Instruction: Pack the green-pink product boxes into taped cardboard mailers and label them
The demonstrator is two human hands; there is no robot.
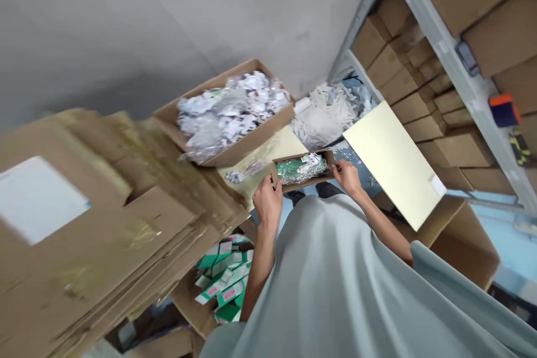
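Note:
Between my two hands is a small open cardboard box [302,183], held in front of my body. Inside it lies a green packet [293,168] under clear plastic wrap, with a crumpled white piece on top. My left hand [268,201] grips the box's left end, fingers closed on the edge. At the opposite end, my right hand [347,175] pinches the right edge. A larger carton [251,142] full of crumpled white paper and clear plastic stands just beyond, on a pale yellow board [289,142].
Flattened cardboard [159,224] is stacked at the left. Below it, a carton [188,296] holds several green-and-white small boxes. Paper scraps [327,114] are heaped by the wall. On the right are a cream panel [394,162], an open carton [465,240] and a shelf rack [453,61] with boxes.

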